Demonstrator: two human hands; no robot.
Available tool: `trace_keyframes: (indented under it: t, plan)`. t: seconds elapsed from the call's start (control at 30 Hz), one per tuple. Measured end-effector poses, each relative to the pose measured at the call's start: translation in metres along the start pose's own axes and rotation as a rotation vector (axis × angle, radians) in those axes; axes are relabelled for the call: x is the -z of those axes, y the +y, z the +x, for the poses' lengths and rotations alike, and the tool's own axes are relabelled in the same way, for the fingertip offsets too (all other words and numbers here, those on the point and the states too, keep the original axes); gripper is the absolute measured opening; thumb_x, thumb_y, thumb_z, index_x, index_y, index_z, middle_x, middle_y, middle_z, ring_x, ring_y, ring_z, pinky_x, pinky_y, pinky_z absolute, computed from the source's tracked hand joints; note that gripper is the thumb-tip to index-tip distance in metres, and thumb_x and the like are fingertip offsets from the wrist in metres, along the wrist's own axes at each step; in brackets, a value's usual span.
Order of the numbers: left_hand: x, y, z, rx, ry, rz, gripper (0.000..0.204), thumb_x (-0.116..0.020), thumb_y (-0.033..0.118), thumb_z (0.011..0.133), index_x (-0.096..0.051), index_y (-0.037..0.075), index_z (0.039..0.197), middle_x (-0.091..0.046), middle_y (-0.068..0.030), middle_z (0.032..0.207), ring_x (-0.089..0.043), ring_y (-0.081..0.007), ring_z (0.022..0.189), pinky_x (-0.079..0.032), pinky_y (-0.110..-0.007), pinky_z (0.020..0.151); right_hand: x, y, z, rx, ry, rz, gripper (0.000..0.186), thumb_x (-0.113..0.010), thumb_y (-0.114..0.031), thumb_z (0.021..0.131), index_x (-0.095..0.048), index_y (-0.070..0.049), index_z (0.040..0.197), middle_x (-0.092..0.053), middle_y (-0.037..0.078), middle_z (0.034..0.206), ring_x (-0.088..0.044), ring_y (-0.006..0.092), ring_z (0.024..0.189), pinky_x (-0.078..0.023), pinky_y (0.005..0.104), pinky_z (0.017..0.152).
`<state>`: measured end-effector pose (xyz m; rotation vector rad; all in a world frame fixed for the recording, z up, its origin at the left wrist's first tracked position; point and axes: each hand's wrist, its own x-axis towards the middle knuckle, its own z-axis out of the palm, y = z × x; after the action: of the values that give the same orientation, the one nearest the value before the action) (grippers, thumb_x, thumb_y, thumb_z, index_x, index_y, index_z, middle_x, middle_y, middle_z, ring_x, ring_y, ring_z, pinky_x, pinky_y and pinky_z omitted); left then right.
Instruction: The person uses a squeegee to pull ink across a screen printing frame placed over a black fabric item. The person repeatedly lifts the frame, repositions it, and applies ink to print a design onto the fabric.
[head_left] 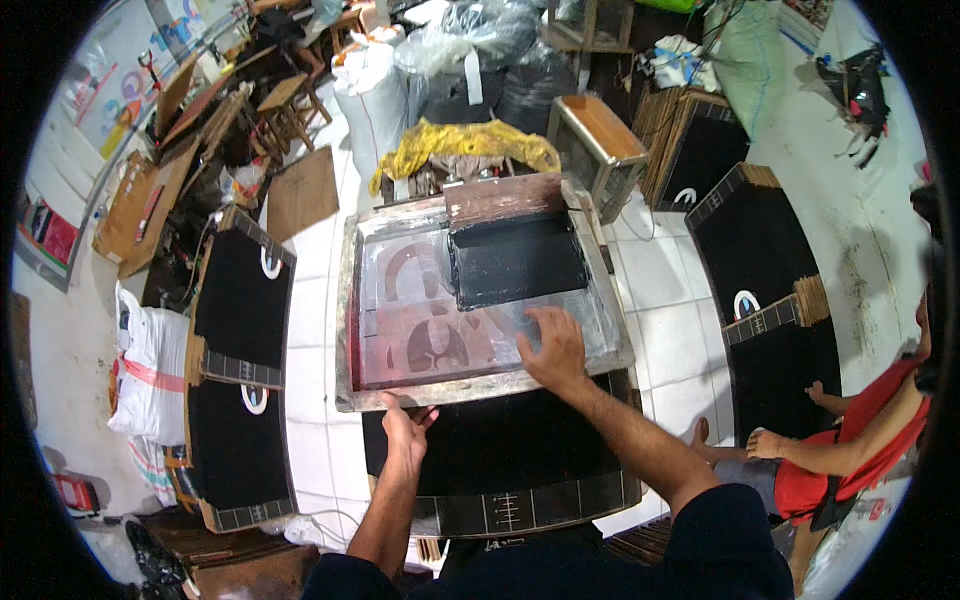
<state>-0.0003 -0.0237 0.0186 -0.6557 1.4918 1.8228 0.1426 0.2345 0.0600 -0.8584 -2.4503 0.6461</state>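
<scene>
A screen printing frame [455, 392] with a pale wooden border lies tilted in front of me. Its mesh [480, 345] carries curved stencil shapes in dull pink. Black ink [525, 268] covers a rectangular patch at the mesh's far right, and a brown wooden board [505, 200] lies along its far side. My left hand [403, 428] is closed on the frame's near edge, with some fingers hidden underneath. Over the near right part of the mesh is my right hand [556, 350], fingers apart and holding nothing. Beneath the frame shows a black sheet [500, 440] with a ruled near edge.
Stacked black sheets on boards stand at left [235, 430] and right [760, 230]. A person in a red top [850, 450] sits at the right. Behind the frame are a yellow cloth [460, 145], a metal-framed box [605, 145] and a white sack [370, 100].
</scene>
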Motion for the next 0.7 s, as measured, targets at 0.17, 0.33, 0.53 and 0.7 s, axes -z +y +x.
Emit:
trace_keyframes:
  t: [0.17,0.33,0.53,0.7]
  plan:
    - [0.039,-0.036,0.022,-0.292,0.019,0.94,0.051,-0.062,0.051,0.104,-0.065,0.002,0.119,-0.075,-0.014,0.097,-0.072,-0.0264,0.078,-0.055,-0.038,0.065,-0.056,0.071,0.161,0.282,0.143,-0.082,0.078,-0.083,-0.023,0.077,-0.051,-0.003,0.146,-0.055,0.02,0.142,-0.048,0.0389,0.138,-0.038,0.0494,0.116]
    - [0.014,-0.067,0.017,-1.137,0.054,1.626,0.086,-0.085,0.057,0.079,-0.056,0.005,0.142,-0.05,-0.0251,0.152,-0.04,-0.0435,0.147,-0.025,-0.063,0.12,-0.085,0.093,0.285,0.421,0.057,-0.44,0.092,-0.085,-0.013,0.076,-0.04,0.0,0.156,-0.047,0.021,0.154,-0.041,0.0377,0.147,-0.039,0.0465,0.116]
    - [0.009,-0.086,0.035,-1.228,0.124,1.672,0.113,-0.085,0.059,0.075,-0.03,0.008,0.16,-0.027,-0.0267,0.166,-0.019,-0.0499,0.156,-0.01,-0.072,0.122,-0.075,0.089,0.301,0.316,-0.346,-0.413,0.053,-0.087,-0.021,0.078,-0.065,-0.008,0.124,-0.07,0.012,0.114,-0.066,0.0322,0.111,-0.05,0.0481,0.095]
    - [0.019,-0.091,0.029,-1.083,0.083,1.719,0.103,-0.083,0.049,0.077,-0.034,0.006,0.157,-0.026,-0.0274,0.166,-0.015,-0.0486,0.157,-0.007,-0.07,0.124,-0.078,0.093,0.282,0.406,-0.091,-0.323,0.041,-0.086,-0.022,0.08,-0.066,-0.012,0.115,-0.072,0.007,0.108,-0.067,0.0305,0.104,-0.049,0.0482,0.091]
